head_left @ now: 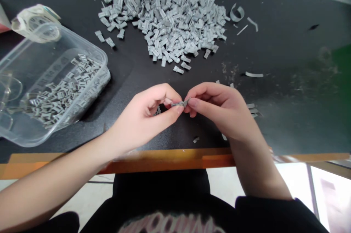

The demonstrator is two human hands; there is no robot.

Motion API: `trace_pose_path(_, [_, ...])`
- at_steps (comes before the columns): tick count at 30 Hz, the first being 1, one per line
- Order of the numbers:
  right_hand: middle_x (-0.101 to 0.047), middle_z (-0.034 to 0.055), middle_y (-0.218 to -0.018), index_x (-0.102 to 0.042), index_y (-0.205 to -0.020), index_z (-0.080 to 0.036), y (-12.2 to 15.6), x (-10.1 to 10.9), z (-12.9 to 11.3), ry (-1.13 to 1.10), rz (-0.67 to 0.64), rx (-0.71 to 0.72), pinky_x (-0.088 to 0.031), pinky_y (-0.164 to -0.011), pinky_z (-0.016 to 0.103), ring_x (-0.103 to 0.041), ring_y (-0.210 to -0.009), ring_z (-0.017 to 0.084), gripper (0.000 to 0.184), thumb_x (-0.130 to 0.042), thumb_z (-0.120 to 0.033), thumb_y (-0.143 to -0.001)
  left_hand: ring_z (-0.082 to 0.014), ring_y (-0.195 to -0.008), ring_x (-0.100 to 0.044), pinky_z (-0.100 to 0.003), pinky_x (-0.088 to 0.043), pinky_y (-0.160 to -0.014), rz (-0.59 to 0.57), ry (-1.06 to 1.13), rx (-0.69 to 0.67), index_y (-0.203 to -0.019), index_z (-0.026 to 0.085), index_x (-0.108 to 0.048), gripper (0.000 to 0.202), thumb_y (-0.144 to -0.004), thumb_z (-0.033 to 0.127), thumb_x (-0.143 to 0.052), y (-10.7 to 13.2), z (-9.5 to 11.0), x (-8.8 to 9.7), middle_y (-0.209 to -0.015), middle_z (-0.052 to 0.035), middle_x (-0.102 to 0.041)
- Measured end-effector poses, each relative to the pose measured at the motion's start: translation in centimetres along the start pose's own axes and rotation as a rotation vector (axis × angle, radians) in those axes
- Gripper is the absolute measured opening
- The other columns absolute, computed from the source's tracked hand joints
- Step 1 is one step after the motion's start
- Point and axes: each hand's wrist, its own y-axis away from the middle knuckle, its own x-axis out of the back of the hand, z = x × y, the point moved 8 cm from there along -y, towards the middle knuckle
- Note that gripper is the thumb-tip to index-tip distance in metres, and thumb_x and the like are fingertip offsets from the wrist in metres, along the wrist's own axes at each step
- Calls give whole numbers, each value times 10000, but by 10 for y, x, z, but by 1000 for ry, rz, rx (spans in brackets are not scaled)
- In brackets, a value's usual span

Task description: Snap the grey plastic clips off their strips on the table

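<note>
Between my two hands, above the near part of the dark table, is a small grey plastic clip-like piece (183, 103). My left hand (153, 110) is closed, thumb and forefinger pinching the piece's left end. From the other side, my right hand (216, 106) pinches its right end, also closed. Some small grey parts (157, 111) show in the gap behind my left thumb; whether they lie on the table or in the hand I cannot tell. Past my hands, a large heap of similar grey pieces (178, 13) covers the table's far middle.
At left, a clear plastic tub (104, 55) holds many small grey parts (65, 94). A white roll of tape-like material (38, 22) leans at its far rim. Grey strip scraps (254, 75) and a curled strip (237, 13) lie right. The table's near edge (175, 160) is orange-brown.
</note>
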Motion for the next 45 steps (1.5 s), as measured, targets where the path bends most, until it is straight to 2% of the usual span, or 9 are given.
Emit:
trace_pose_path(4, [-723, -7, -744, -749, -835, -167, 0, 0, -1, 6, 1, 7, -536, -623, 213, -647, -658, 102, 42, -747, -168, -877, -124, -799, -579, -270, -444, -722, 5, 6, 1, -863, 143, -636, 71, -933, 132, -628, 0, 1, 0, -834, -6, -645])
trace_pose_path(9, [-728, -3, -768, -749, -868, -172, 3, -6, 1, 32, -66, -6, -521, -642, 226, -654, -694, 117, 11, -758, -169, -872, -124, -751, -554, -280, -417, -686, 19, -19, -36, -768, 173, -572, 135, -870, 86, -590, 0, 1, 2, -795, 12, -599])
trace_pose_path(13, [-721, -11, -775, -747, -872, -178, 6, -10, 2, 36, -117, 0, -510, -658, 223, -644, -708, 116, 81, -802, -133, -832, -114, -696, -521, -273, -395, -640, -5, -47, -39, -740, 182, -549, 144, -819, 61, -552, -1, 0, 1, -756, 27, -570])
trace_pose_path(19, [-741, -15, -786, -746, -877, -183, 7, -9, 0, -11, -126, 14, -518, -670, 216, -652, -705, 109, 74, -793, -132, -851, -116, -737, -543, -261, -436, -679, -36, 7, -60, -773, 180, -567, 115, -847, 97, -596, -1, 3, -2, -780, 22, -589])
trace_pose_path(22, [-743, -12, -792, -744, -887, -181, 7, -9, -1, -11, -138, 31, -524, -670, 214, -656, -704, 106, 47, -772, -146, -875, -109, -735, -545, -246, -437, -668, -35, 21, -41, -765, 181, -576, 123, -844, 90, -602, -2, 5, -3, -765, 28, -590])
trace_pose_path(25, [-736, -5, -791, -738, -879, -179, 7, -7, -5, -3, -116, 65, -530, -668, 222, -661, -707, 112, 26, -743, -166, -901, -97, -668, -528, -232, -414, -603, -44, 41, 45, -783, 181, -615, 113, -854, 92, -615, -3, 2, -4, -734, 35, -607])
trace_pose_path(29, [-712, -5, -790, -730, -881, -189, 6, -4, -7, 101, -47, 83, -514, -645, 235, -639, -696, 121, 43, -770, -183, -867, -95, -596, -494, -227, -382, -544, -19, 8, 123, -770, 187, -631, 106, -865, 141, -647, -3, -4, -3, -673, 42, -584])
trace_pose_path(37, [-700, -8, -761, -717, -845, -185, 5, -8, -8, 375, -17, 100, -479, -632, 241, -615, -683, 126, 35, -702, -184, -877, -113, -596, -516, -244, -422, -581, 47, -258, 94, -716, 208, -572, 111, -803, 194, -639, -2, -7, 1, -658, 46, -575])
trace_pose_path(45, [-684, -23, -731, -688, -805, -185, 5, -9, -12, 510, 29, 160, -466, -644, 231, -604, -672, 119, 94, -649, -106, -836, -127, -656, -536, -266, -449, -639, 12, -243, 106, -797, 200, -594, 58, -849, 220, -611, -3, -10, -2, -717, 32, -586])
